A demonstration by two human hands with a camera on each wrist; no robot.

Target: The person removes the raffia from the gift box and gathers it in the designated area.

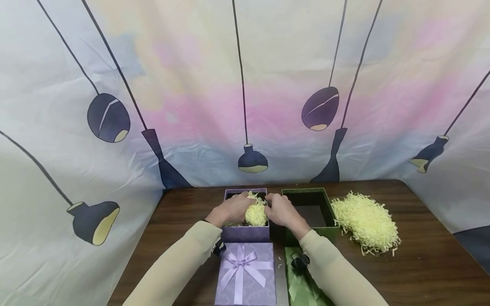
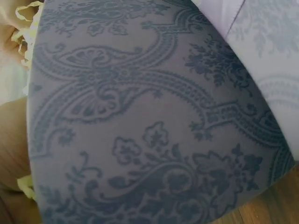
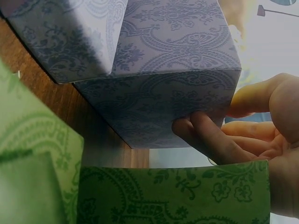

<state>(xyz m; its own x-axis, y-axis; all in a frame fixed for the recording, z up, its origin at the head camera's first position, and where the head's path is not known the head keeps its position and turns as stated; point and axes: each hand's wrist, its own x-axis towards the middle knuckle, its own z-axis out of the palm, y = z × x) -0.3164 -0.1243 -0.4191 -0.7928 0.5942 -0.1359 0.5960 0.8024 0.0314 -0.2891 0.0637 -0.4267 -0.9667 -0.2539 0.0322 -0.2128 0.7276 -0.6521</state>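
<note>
In the head view, my left hand (image 1: 235, 208) reaches into the open purple box (image 1: 246, 233), touching pale yellow shredded paper (image 1: 256, 214) inside it. Its fingertips are hidden there. Only part of that hand shows at the left edge of the left wrist view, beyond the patterned box wall (image 2: 126, 102). My right hand (image 1: 283, 210) pinches the purple box's right rim. From the right wrist view, its fingers (image 3: 212, 137) lie against the outer wall and the thumb is over the edge. A dark green open box (image 1: 333, 212) stands just right of the purple one.
A heap of yellow shredded paper (image 1: 369, 223) lies on the wooden table (image 1: 428, 255) at the right. Nearer me are a purple lid (image 1: 226, 289) with a ribbon bow and a green lid (image 1: 306, 293), partly under my right forearm. Printed cloth (image 1: 206, 85) hangs behind.
</note>
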